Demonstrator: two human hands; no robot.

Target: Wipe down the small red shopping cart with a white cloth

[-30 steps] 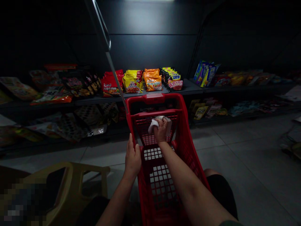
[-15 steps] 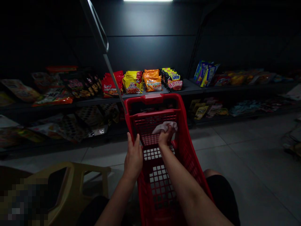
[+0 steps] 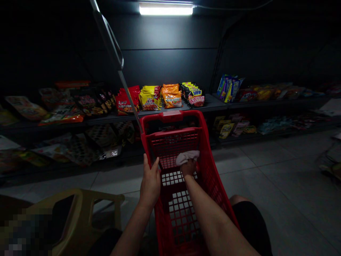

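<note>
Head view: right hand (image 3: 188, 168) gripping crumpled white cloth (image 3: 187, 158), fingers curling around it, inside red plastic mesh shopping cart (image 3: 170, 117), lower centre of frame; left hand (image 3: 150, 184) spreading fingers open at cart's left wall.

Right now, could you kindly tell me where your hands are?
Right hand gripping white cloth inside red shopping cart. Left hand open by cart's side. Yellow plastic stool beside cart.

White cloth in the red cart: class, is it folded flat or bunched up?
Bunched: the white cloth is a crumpled wad gripped by the right hand.
</note>
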